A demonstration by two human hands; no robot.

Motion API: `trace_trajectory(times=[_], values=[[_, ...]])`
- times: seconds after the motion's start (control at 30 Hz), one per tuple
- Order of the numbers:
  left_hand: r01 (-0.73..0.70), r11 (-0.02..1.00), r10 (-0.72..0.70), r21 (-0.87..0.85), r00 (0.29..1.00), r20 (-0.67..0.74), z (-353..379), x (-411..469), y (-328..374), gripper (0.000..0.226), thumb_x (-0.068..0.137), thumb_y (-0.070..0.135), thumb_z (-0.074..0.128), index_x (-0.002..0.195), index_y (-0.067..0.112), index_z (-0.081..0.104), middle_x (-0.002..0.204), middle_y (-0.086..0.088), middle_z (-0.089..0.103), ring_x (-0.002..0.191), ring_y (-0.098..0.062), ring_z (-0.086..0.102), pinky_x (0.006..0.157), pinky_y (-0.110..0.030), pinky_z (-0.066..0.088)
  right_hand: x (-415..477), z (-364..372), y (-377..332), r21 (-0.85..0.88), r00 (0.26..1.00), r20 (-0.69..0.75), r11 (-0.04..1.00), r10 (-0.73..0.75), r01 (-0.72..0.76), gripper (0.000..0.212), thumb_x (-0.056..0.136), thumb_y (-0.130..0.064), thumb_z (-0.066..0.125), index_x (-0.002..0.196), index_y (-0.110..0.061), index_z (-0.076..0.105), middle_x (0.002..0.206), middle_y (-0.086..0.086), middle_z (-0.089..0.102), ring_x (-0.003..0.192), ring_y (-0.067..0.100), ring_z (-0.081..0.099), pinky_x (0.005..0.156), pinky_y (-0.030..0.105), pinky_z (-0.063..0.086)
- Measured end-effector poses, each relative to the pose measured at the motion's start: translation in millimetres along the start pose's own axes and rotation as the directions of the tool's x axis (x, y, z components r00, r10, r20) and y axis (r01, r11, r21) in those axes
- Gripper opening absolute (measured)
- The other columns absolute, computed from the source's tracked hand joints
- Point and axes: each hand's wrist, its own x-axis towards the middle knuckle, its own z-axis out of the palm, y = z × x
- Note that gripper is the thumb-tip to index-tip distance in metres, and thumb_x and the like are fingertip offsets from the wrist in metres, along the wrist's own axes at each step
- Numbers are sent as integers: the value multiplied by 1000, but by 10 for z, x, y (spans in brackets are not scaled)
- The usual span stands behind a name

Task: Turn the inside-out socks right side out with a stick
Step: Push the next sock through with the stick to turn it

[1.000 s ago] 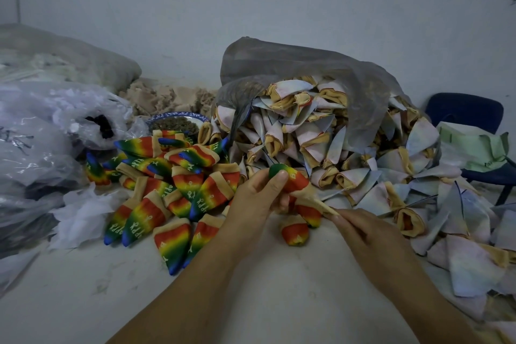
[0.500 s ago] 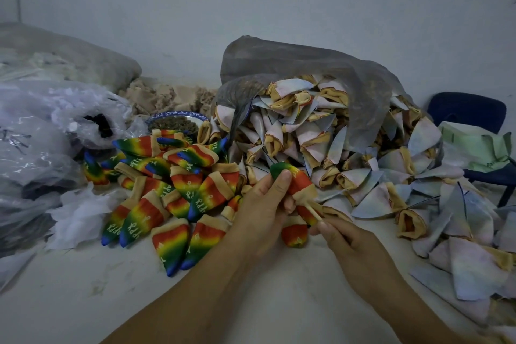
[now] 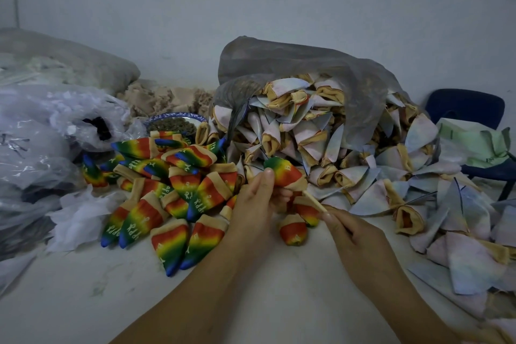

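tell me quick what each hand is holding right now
Left hand: closed, holding the rainbow sock.
Right hand: closed, pinching the stick that goes into the sock.

Dim, bluish, flat light fills the room, leaving only faint shadow on the white tabletop (image 3: 282, 304) under the left hand (image 3: 251, 205) and right hand (image 3: 356, 236). Far left of them the crumpled clear plastic bags (image 3: 42, 131) catch a weak sheen; edges bow, and everything looks slightly soft.
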Motion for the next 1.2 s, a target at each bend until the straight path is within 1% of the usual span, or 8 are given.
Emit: trace_trajectory(times=[0.2,0.3,0.47,0.7,0.83,1.0,1.13,1.2], values=[[2,997,-1,72,1000,-12,-60,16,14,34,88,54,56,80,25,73,73,1,66,77,-14,61,88,-41,50,-19,9,27,-11,999,-41,1000,-2,2,39,90,-54,33,98,-33,65,72,-12,56,71,5,52,60,34,45],[-5,991,2,134,1000,16,-19,1,-18,37,96,48,52,87,16,68,70,2,65,74,-13,63,78,-33,52,-30,17,2,28,999,-38,999,30,-29,42,87,-57,32,94,-33,66,62,-2,55,66,6,52,58,30,44],[-22,985,11,172,998,66,103,-3,-38,40,100,41,44,96,5,61,68,4,68,71,-10,68,69,-23,54,-26,86,-132,173,997,-53,984,49,-40,19,95,-40,43,86,-45,60,81,-24,62,84,-19,50,67,0,35],[-24,995,19,99,999,44,92,-37,-40,43,88,51,53,91,10,66,68,1,66,70,-13,65,72,-27,54,-32,80,-129,180,999,-34,984,5,1,24,96,-34,47,85,-54,56,83,-31,60,88,-24,48,68,-3,34],[13,998,-14,69,1000,9,30,-33,-2,34,90,53,59,84,22,70,66,-1,60,66,-14,56,73,-31,49,-16,5,-42,29,999,-18,999,-42,43,20,94,-40,45,95,-45,64,75,-35,57,77,-11,53,61,7,39],[-1,992,-4,125,999,35,-8,-17,61,37,88,54,59,77,21,71,65,-2,57,60,-9,53,67,-23,48,-17,-35,26,-83,997,-26,994,-71,68,30,92,-47,42,104,-35,67,83,-11,66,76,5,57,67,33,51],[22,984,-27,178,999,28,24,-52,55,40,83,57,56,75,21,71,64,-3,59,68,-15,60,82,-39,53,-26,-15,36,-61,999,15,998,-28,29,28,93,-45,43,97,-33,67,74,-9,62,74,3,55,63,28,45],[-1,976,-3,219,1000,19,54,-73,58,45,84,57,53,76,15,69,62,0,61,66,-10,61,78,-29,52,-23,-26,33,-19,1000,25,1000,-13,13,25,94,-43,45,92,-33,67,72,-9,61,73,1,55,61,22,43]])
